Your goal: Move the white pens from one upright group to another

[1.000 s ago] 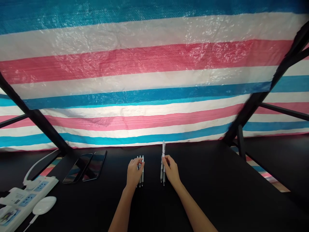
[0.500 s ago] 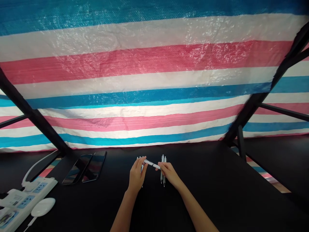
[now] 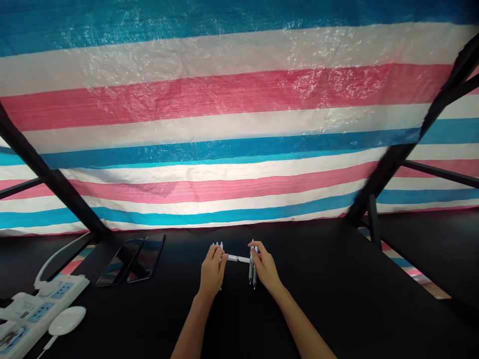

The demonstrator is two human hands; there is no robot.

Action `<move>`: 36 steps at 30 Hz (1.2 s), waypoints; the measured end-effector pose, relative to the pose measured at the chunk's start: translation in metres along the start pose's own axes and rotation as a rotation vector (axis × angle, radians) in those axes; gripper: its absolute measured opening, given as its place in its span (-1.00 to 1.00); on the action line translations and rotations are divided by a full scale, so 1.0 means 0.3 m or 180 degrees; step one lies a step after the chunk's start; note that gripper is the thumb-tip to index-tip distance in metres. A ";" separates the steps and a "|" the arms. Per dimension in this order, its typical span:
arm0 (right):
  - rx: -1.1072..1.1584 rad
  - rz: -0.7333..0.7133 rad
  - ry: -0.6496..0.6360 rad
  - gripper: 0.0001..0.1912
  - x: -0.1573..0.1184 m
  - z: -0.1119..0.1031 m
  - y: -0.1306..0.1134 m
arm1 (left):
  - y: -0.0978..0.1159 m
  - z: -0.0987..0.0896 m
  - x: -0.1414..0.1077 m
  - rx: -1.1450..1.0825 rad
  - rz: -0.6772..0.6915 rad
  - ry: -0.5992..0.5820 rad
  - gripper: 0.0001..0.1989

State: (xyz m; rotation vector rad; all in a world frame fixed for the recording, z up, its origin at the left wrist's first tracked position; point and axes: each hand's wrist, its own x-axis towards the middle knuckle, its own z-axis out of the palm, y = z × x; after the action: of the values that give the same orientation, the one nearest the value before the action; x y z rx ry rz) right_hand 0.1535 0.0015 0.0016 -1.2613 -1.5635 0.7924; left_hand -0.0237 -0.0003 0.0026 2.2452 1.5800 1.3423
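Pinched in my left hand [image 3: 212, 269] is the left end of a white pen [image 3: 238, 259], held nearly level across the space between my hands. My right hand [image 3: 265, 264] has its thumb and forefinger apart, by the pen's right end, over a pair of pens [image 3: 252, 276] lying upright in view on the table. Whether its other fingers touch the held pen is hidden. Several white pens [image 3: 217, 245] lie behind my left hand, which covers most of them; only their ends show.
Two dark phones [image 3: 119, 263] [image 3: 147, 262] lie on the black table [image 3: 318, 279] at the left. Nearer are a white power strip [image 3: 56, 304] with a plugged-in cable and a round white device [image 3: 67, 320]. A striped tarp [image 3: 239, 189] hangs behind, between black frame bars [image 3: 381, 174].
The held pen has turned from slanting down rightward to nearly level. My right hand's thumb and forefinger have parted from its right end and reach forward over the lying pens.
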 end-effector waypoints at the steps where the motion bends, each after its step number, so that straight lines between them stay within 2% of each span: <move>1: -0.0034 -0.0033 0.0013 -0.71 -0.002 0.000 -0.004 | 0.001 0.000 0.000 -0.0039 -0.0035 -0.0013 -0.73; 7: -0.0197 -0.0207 0.0120 -0.76 -0.005 0.001 -0.017 | 0.001 0.000 0.004 -0.0255 -0.0253 0.0025 -0.69; 11: 0.0032 -0.0325 0.0154 -0.75 0.005 -0.009 -0.009 | -0.004 -0.006 0.007 -0.0282 -0.0405 0.0231 -0.70; 14: 0.0242 -0.0100 0.0047 -0.69 0.015 -0.019 0.005 | -0.007 -0.008 0.007 -0.0288 -0.0497 0.0377 -0.72; 17: 0.0555 0.0169 -0.0072 -0.62 0.023 -0.022 0.021 | -0.010 -0.005 0.005 -0.0280 -0.0517 0.0358 -0.72; 20: 0.0930 0.0111 -0.0123 -0.59 0.031 -0.022 0.033 | -0.013 -0.003 0.004 -0.0327 -0.0547 0.0328 -0.70; 24: 0.1217 -0.0195 -0.0116 -0.33 0.041 -0.029 0.041 | -0.021 -0.007 0.009 -0.0422 -0.0674 0.0449 -0.69; 26: 0.1342 -0.0199 -0.0093 -0.25 0.043 -0.033 0.045 | -0.022 -0.009 0.011 -0.0420 -0.0709 0.0498 -0.70; 31: 0.1072 0.0213 -0.0146 -0.50 0.039 -0.030 0.049 | -0.015 -0.008 0.009 -0.0463 -0.0695 0.0456 -0.70; 36: 0.0834 0.0281 -0.0357 -0.57 0.029 -0.029 0.032 | -0.013 -0.006 0.007 -0.0467 -0.0659 0.0365 -0.68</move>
State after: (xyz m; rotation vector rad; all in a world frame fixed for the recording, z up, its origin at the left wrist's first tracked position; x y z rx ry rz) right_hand 0.1648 0.0117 -0.0017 -1.1150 -1.4441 1.1029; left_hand -0.0274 0.0025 0.0030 1.8949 1.6373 1.4968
